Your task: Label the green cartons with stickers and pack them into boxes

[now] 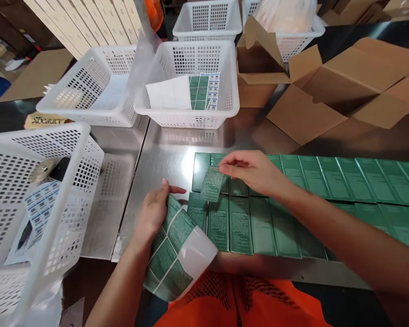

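Observation:
My left hand [154, 213] grips a curled sheet of green labels [177, 250] on white backing, low in the middle. My right hand [254, 171] pinches a single green label [211, 184] by its top edge and holds it over the far-left box of the back row. Two rows of flat green boxes [293, 213] lie side by side on the steel table [163, 159], running off to the right.
White perforated baskets stand around: one at near left [37, 195] with printed sheets, one at back left [92, 86], one behind the rows [191, 81] holding label sheets, more behind. Open cardboard boxes [327, 81] fill the back right. An orange mesh basket [245, 299] sits below.

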The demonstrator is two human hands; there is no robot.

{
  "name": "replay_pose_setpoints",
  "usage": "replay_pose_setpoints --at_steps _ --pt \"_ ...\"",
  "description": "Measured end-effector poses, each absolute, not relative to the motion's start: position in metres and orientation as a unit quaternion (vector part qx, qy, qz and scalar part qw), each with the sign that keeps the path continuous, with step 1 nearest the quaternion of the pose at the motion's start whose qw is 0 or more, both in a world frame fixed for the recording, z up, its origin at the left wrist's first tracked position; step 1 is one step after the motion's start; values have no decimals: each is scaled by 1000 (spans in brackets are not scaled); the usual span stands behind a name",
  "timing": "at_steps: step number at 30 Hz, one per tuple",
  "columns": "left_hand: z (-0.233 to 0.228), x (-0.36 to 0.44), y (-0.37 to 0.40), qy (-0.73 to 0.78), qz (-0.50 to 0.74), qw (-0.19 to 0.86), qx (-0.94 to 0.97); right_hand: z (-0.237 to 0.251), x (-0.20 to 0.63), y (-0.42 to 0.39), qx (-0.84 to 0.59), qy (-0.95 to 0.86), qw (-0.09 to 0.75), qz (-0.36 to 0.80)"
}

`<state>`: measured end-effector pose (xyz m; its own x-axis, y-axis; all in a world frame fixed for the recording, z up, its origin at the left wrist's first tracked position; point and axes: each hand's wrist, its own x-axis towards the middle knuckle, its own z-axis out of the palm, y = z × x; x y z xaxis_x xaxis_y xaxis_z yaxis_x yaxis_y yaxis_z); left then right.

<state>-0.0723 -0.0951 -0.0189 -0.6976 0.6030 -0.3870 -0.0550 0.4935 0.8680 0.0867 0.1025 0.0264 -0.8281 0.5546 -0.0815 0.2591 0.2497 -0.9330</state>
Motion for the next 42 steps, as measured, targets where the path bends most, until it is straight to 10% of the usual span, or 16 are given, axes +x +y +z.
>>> replay_pose_setpoints --at_steps 10,21,42 --pt "-14 -65 -68 848 251 305 353 -17 37 132 -264 -741 25 617" --pt "-20 -61 -52 865 164 289 377 -31 34 125 -271 -863 127 406" --pt "-11 -70 -43 872 56 293 389 -53 33 121 -301 -844 200 397"
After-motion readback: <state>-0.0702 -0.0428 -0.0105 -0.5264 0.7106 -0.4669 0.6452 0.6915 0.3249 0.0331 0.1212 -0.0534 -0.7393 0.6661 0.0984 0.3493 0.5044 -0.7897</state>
